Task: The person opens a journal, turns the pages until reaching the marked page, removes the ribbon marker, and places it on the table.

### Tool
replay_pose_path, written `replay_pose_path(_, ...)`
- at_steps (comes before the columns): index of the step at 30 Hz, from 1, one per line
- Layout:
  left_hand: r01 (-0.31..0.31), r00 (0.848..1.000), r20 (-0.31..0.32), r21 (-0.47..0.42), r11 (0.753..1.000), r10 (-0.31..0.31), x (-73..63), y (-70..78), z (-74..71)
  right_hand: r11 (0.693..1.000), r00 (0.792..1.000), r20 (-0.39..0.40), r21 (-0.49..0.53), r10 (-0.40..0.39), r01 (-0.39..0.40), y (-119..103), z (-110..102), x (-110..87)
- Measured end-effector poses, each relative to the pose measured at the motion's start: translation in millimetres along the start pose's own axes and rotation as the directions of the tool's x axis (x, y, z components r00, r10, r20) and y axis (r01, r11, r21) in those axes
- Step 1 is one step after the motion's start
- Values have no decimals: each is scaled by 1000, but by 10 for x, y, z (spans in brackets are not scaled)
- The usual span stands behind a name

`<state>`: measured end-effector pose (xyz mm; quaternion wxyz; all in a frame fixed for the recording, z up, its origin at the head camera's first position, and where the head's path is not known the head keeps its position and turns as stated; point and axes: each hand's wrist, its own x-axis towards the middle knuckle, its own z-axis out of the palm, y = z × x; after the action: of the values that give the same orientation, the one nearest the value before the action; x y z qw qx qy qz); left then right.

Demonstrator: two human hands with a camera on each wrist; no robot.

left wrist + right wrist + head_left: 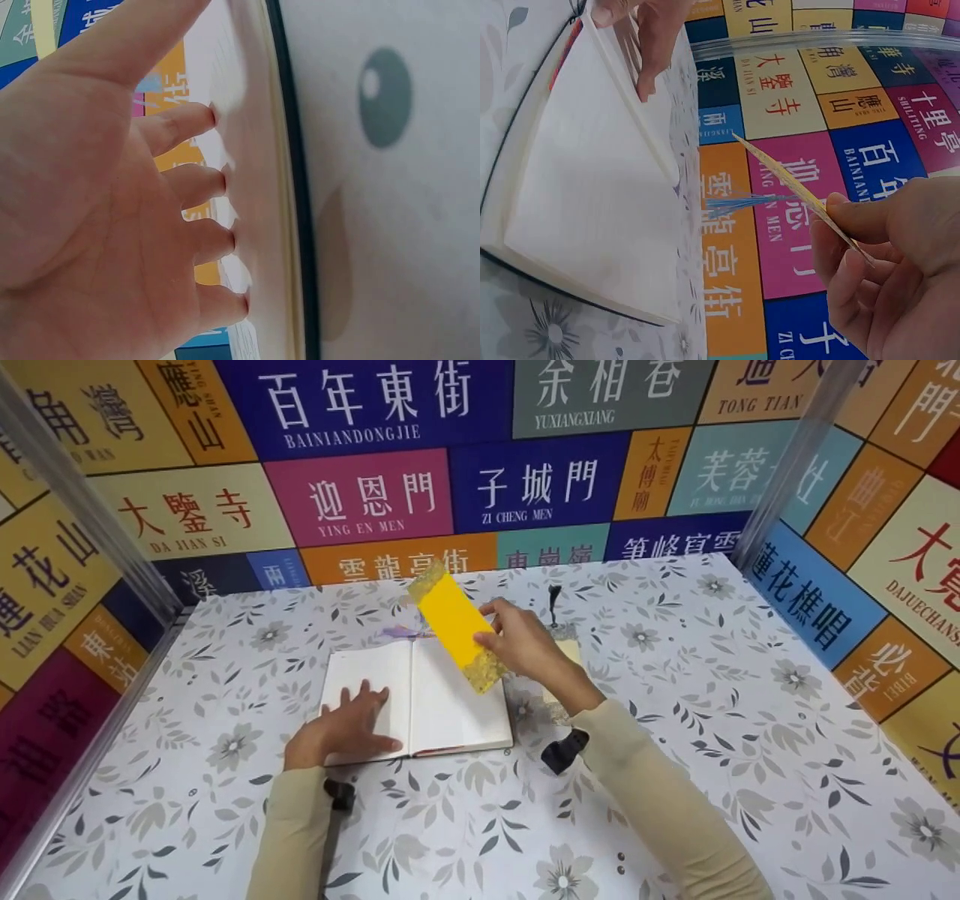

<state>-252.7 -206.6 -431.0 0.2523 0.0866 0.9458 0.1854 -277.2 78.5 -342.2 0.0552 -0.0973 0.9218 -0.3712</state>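
A notebook [461,720] lies open on the table, its visible pages blank. My left hand [349,727] rests on the left page with fingers spread; in the left wrist view its fingertips [214,240] touch the paper. Above the right page, my right hand [529,641] pinches a yellow bookmark [457,619] with glittery gold ends, tilted, between thumb and fingers. The right wrist view shows this bookmark [787,180] nearly edge-on, a bluish tassel [742,202] beside it. Whether the tassel is joined to it, I cannot tell.
Right of the notebook lies a pale card [570,656] with glittery ends, partly hidden by my right forearm. A black tassel [553,604] extends from its top. A purplish strip [401,631] shows behind the notebook. Sign-covered panels [360,502] enclose the flowered table [675,697].
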Motion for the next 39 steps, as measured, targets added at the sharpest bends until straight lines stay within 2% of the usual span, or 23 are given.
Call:
replay_pose_path(9,-31,999,-15,28,999,31,1,-13,6,1000,996,-91,-8,14,-15,253,-381,85)
replay_pose_path(15,-40,999,-20,57,998,41,1,-5,14,993,988,-101,1,117,-118,534,-657,232)
replay_pose_path(20,-38,999,-14,71,997,39,18,8,18,987,976,-145,4,160,-161,900,-805,331)
replay_pose_path(23,-40,999,-11,66,997,41,37,17,17,982,967,-173,30,187,-185,1133,-841,323)
replay_pose_path(29,-37,999,-10,64,997,37,39,5,-4,973,961,-154,53,229,-224,1501,-808,266)
replay_pose_path(34,-33,999,-7,46,998,34,21,-7,-5,967,956,-148,46,253,-249,1689,-731,203)
replay_pose_path(39,-40,999,-15,34,999,41,7,-9,18,954,951,-101,98,292,-283,1817,-685,91)
